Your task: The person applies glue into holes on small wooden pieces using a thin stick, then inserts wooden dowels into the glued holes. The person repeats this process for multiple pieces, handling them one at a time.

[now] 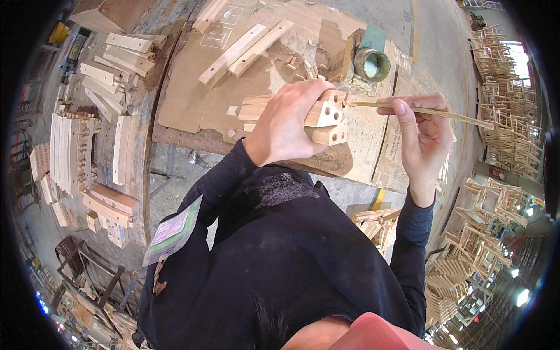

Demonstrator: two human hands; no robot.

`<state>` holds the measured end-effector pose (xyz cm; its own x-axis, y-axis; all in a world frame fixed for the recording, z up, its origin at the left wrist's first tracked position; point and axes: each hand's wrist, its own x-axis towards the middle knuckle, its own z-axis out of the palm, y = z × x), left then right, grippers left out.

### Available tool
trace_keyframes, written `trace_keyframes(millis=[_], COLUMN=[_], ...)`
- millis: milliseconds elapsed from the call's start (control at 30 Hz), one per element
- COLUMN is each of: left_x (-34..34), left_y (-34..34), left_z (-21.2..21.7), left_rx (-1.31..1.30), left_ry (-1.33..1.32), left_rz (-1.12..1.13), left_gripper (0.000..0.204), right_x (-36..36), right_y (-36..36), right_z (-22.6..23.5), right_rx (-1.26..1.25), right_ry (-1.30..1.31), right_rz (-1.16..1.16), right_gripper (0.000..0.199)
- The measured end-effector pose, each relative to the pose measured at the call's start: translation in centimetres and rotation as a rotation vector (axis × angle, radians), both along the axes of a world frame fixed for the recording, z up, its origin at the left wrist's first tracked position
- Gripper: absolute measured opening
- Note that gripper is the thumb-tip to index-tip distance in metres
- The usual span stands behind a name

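At upper centre, the left hand [289, 119] has its grip wrapped around drilled wooden pieces [318, 115], likely stiff, light, best held by their sides. The right hand [429, 137] pinches a thin, probably springy stick [431, 111] mid-shaft. Beyond: a round pot [384, 65].

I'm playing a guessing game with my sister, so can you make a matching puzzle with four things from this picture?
Things:
1. Stick
2. Blocks
3. Badge
4. Cap

Clues:
A. Has a green stripe
B. Gripped by the left hand, with holes in the ends
C. Pinkish red, at the picture's bottom edge
D. Held in the right hand

Pairs: 1-D, 2-B, 3-A, 4-C
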<state>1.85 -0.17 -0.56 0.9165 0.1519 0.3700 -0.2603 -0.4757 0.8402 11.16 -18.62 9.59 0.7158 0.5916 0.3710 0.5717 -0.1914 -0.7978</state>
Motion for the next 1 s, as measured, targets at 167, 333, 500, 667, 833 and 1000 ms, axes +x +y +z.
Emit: trace_keyframes(millis=[167,333,500,667,833,1000], left_x=[0.0,-0.6,-1.6,-2.3,-2.8,-2.3], left_y=[0.7,5.5,8.6,9.8,10.1,10.2], left_z=[-0.5,-2.6,-7.0,-10.9,-13.8,-15.3], left_rx=[-0.131,-0.131,-1.529,-2.141,-2.186,-2.170], left_ry=[0.004,-0.197,-0.149,-0.243,-0.287,-0.229], left_rz=[-0.044,-0.032,0.172,0.241,0.276,0.209], left_gripper=[0.075,0.064,0.049,0.055,0.073,0.066], right_x=[0.1,1.9,3.4,2.5,1.6,1.3], right_y=[-0.8,-4.8,-11.1,-15.6,-16.2,-15.7], right_z=[1.0,1.5,-2.4,-5.3,-6.8,-6.3], right_rx=[0.116,0.186,0.419,0.680,0.733,0.772], right_ry=[0.103,0.016,0.078,0.187,0.213,0.170], right_rz=[0.042,-0.270,-0.465,-0.643,-0.739,-0.791], right_gripper=[0.007,0.011,0.016,0.023,0.027,0.028])
